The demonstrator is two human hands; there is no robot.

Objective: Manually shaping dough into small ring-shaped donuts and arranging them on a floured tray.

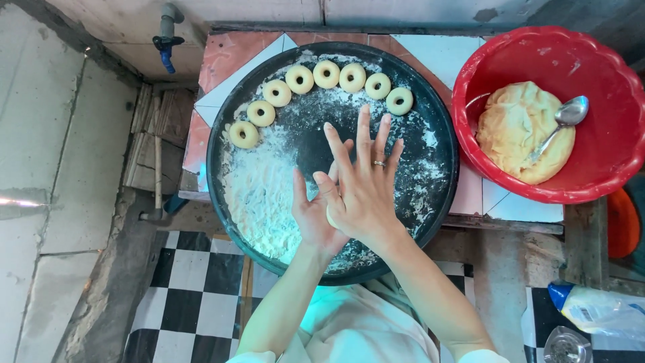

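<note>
Head view: dough piece (330,216) pressed between left hand (316,218) and right hand (363,191) (palms flat).

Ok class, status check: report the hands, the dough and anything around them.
Left hand and right hand pressed together, dough piece between palms. Seven dough rings along floured black tray. Red bowl apart, right.

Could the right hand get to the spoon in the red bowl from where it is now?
Probably yes. The right hand lies over the left hand, pressing a small piece of dough above the floured tray. The spoon lies uncovered on the dough lump in the open red bowl alongside, with nothing between.
</note>
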